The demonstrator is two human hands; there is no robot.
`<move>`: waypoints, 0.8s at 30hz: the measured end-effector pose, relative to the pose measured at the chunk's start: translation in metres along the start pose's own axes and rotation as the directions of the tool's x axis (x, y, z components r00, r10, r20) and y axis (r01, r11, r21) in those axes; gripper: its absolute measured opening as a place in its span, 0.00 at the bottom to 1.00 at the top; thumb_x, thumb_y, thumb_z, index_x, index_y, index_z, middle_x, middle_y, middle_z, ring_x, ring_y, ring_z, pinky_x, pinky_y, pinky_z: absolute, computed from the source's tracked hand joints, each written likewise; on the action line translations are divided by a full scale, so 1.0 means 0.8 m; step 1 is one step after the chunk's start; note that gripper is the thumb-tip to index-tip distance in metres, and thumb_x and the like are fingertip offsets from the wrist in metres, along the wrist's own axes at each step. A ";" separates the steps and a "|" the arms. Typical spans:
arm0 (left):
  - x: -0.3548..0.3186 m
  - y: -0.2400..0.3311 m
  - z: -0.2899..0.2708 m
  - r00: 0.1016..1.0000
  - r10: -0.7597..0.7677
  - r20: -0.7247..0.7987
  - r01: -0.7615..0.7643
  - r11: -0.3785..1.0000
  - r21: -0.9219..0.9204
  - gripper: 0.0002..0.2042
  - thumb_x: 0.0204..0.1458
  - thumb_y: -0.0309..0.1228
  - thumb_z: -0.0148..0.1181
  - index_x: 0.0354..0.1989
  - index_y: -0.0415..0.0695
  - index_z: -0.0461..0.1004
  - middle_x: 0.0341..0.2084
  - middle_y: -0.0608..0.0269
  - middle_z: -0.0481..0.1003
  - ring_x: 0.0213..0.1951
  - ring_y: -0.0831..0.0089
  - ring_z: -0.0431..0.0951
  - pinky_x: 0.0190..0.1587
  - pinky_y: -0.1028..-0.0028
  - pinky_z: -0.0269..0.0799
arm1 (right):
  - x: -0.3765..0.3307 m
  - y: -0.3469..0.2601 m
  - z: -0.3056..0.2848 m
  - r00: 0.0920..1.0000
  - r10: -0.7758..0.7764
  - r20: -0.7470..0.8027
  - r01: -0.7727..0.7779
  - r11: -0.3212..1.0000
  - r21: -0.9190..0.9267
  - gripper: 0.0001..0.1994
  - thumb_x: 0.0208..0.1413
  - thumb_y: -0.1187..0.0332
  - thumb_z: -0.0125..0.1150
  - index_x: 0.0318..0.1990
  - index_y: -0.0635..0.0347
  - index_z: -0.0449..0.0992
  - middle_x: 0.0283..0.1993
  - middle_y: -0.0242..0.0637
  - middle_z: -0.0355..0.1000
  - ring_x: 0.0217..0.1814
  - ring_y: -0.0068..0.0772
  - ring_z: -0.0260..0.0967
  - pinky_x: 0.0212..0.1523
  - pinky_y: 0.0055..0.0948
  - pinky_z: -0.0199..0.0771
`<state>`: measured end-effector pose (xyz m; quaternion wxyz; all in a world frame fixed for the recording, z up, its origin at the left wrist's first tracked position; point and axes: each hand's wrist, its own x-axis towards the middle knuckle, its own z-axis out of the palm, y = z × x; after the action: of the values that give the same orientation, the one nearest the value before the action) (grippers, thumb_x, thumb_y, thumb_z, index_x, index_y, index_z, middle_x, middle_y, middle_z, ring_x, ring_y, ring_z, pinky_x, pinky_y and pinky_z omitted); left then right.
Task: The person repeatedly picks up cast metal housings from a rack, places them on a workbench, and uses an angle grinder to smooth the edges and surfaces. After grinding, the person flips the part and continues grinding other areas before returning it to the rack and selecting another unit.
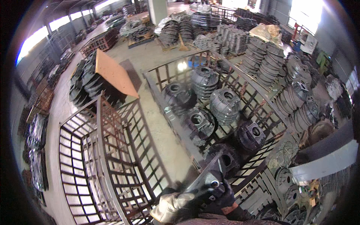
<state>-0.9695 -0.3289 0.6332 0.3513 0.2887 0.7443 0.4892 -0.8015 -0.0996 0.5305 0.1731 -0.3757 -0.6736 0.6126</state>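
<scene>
Pale concrete floor [152, 123]; dark-gloved right fingers [227, 195] grip a black metal casting [208, 189], cream-gloved left fingers [171, 206] unclear; slippage might drop it.

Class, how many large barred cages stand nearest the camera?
2: the left cage and the middle cage, which holds dark metal parts. Others may be hidden in the background.
</scene>
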 end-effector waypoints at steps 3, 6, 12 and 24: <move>0.093 0.007 -0.044 0.963 0.130 0.234 -0.071 0.966 -0.247 0.21 0.71 0.43 0.61 0.57 0.35 0.83 0.52 0.48 0.85 0.53 0.61 0.85 0.58 0.66 0.78 | 0.021 0.002 0.004 0.990 -0.141 -0.021 0.137 0.909 0.394 0.40 0.55 0.59 0.78 0.73 0.66 0.68 0.67 0.55 0.74 0.69 0.54 0.73 0.69 0.53 0.75; 0.183 0.013 -0.084 0.849 0.148 0.507 -0.127 0.989 -0.075 0.18 0.69 0.27 0.56 0.65 0.42 0.77 0.57 0.53 0.82 0.53 0.63 0.85 0.52 0.69 0.82 | 0.028 0.016 0.025 0.723 -0.676 0.141 0.436 0.289 -0.852 0.38 0.54 0.52 0.75 0.71 0.57 0.74 0.68 0.51 0.74 0.70 0.64 0.70 0.69 0.60 0.71; 0.342 0.050 -0.107 0.523 -0.096 0.847 -0.300 0.909 0.289 0.21 0.62 0.26 0.58 0.64 0.50 0.79 0.53 0.55 0.84 0.49 0.59 0.86 0.52 0.70 0.81 | 0.031 0.012 0.135 0.776 0.067 -0.627 -0.017 0.996 0.085 0.31 0.70 0.55 0.63 0.73 0.62 0.68 0.69 0.42 0.74 0.65 0.44 0.76 0.68 0.44 0.78; 0.449 0.109 -0.050 0.040 0.406 0.913 -0.731 0.635 -0.251 0.23 0.47 0.32 0.75 0.54 0.50 0.82 0.38 0.51 0.84 0.40 0.47 0.86 0.41 0.57 0.82 | 0.055 -0.047 0.181 0.674 0.637 -0.374 0.513 -0.040 0.857 0.30 0.75 0.41 0.46 0.66 0.55 0.78 0.58 0.39 0.82 0.55 0.45 0.82 0.57 0.50 0.84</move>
<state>-1.2053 -0.0410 0.6393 0.4295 0.8300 0.2819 0.2171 -0.9418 -0.1678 0.5290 0.6039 -0.3701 0.1491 0.6900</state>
